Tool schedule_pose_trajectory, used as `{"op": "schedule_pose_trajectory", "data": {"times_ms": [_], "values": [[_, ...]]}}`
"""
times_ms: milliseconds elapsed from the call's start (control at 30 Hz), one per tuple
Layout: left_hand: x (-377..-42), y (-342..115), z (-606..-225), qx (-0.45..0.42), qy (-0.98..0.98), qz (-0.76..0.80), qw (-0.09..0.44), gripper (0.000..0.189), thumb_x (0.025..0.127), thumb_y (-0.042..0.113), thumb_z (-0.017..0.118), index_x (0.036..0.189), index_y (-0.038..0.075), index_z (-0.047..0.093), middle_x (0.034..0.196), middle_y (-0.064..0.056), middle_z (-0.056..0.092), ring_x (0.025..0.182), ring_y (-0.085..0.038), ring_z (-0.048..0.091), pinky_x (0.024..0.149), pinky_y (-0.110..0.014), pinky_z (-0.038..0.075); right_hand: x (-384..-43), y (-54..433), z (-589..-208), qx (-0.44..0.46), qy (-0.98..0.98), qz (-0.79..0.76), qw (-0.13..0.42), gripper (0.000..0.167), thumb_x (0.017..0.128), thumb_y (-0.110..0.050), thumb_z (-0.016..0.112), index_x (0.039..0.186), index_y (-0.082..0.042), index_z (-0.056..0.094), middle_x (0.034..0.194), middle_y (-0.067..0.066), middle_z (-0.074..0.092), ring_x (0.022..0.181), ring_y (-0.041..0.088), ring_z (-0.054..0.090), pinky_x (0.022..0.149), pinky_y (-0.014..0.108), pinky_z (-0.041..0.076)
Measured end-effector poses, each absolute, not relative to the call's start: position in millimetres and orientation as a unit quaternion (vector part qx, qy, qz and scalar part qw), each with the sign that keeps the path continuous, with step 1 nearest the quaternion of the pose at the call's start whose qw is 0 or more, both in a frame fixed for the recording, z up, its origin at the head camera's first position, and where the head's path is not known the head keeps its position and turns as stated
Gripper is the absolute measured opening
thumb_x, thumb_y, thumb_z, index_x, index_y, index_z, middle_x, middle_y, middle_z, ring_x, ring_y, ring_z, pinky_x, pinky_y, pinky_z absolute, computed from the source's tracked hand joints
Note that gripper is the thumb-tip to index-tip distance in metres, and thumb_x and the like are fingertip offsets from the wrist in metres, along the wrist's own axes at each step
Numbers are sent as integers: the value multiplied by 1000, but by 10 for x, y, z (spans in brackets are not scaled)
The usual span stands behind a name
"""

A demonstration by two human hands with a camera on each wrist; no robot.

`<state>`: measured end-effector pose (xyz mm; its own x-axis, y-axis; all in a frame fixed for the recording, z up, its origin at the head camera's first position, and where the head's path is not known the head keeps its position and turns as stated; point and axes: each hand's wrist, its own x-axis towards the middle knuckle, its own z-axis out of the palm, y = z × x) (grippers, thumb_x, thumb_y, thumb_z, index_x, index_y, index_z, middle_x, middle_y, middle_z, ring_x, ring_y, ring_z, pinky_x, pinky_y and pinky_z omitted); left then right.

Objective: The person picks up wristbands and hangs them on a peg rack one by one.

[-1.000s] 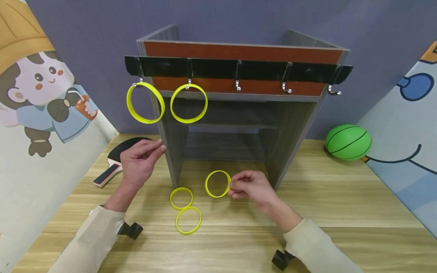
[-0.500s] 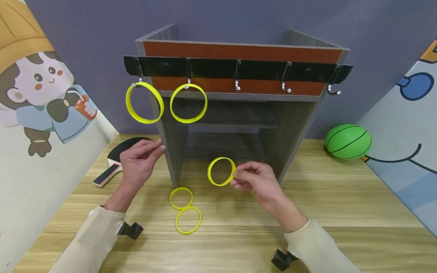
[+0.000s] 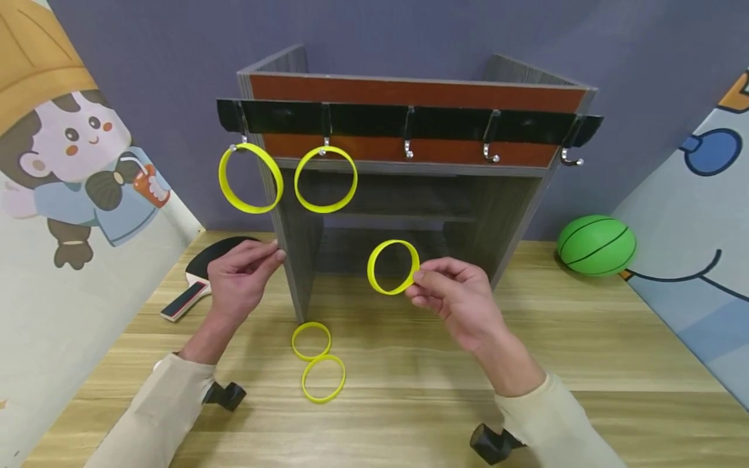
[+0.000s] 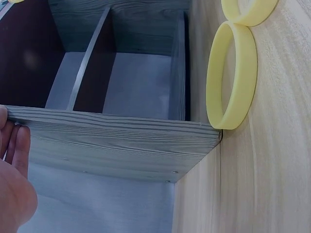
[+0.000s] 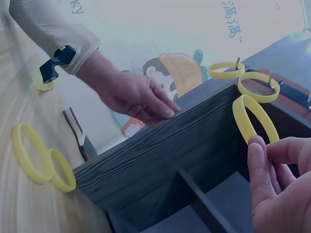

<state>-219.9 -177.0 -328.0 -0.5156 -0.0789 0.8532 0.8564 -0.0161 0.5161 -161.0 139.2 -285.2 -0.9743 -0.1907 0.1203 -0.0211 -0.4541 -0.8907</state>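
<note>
My right hand [image 3: 453,299] pinches a yellow ring [image 3: 371,268] by its right side, in front of the shelf's lower opening. My left hand [image 3: 242,279] grips the front edge of the left side panel [image 4: 121,127] of a grey wooden shelf [image 3: 292,273]. Across the shelf's top runs a black strip [image 3: 368,123] with several metal hooks. One yellow ring [image 3: 222,185] hangs from the leftmost hook and another ring [image 3: 297,188] from the second. The middle hook [image 3: 408,151] carries nothing. Two rings [image 3: 304,383] lie touching on the table by the panel's foot.
A table tennis bat [image 3: 186,299] lies behind the left forearm, partly hidden. At the right back a green ball [image 3: 597,246] rests on the wooden table [image 3: 585,338] near the wall. Cartoon-printed walls [image 3: 82,195] stand at both sides.
My right hand has lifted the yellow ring upward and a little to the right, away from the table. The left hand keeps its place on the panel.
</note>
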Motion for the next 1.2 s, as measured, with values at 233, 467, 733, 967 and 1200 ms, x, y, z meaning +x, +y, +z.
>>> {"op": "schedule_pose_trajectory", "data": {"times_ms": [233,467,733,967,1200], "values": [[-2203,-1767,-3290,-324,-597,-634,370,22,70,-27,67,90,-18,67,82,-17,67,68,-12,63,58,-16,49,-1609,1402,-2688,-107,524,-844,28,12,86,9,62,84,-1,68,75,15,68,65,21,67,63,30,56],[-2224,-1769,-3312,-320,-598,-634,372,25,68,-29,66,90,-19,66,82,-18,67,69,-12,63,59,-16,50,-1601,1410,-2508,-108,520,-847,2,4,86,4,66,86,1,68,78,16,67,66,22,68,66,31,56],[-2212,-1748,-3292,-320,-588,-646,367,22,70,-27,67,91,-19,67,83,-17,68,70,-14,65,61,-18,52,-1603,1392,-2329,-117,510,-851,-31,3,85,1,69,88,2,68,79,17,66,66,22,68,69,33,56],[-2220,-1741,-3295,-321,-588,-645,367,23,70,-27,67,91,-19,67,82,-17,68,70,-14,65,61,-18,51,-1610,1386,-2233,-127,510,-850,-48,6,85,-1,70,89,3,68,81,17,67,68,23,68,70,34,55],[-2206,-1757,-3298,-321,-587,-648,363,24,70,-27,67,92,-19,66,82,-17,68,70,-14,65,62,-19,52,-1643,1375,-2116,-138,508,-848,-63,5,86,0,69,89,3,68,82,17,67,68,23,68,70,33,55]]}}
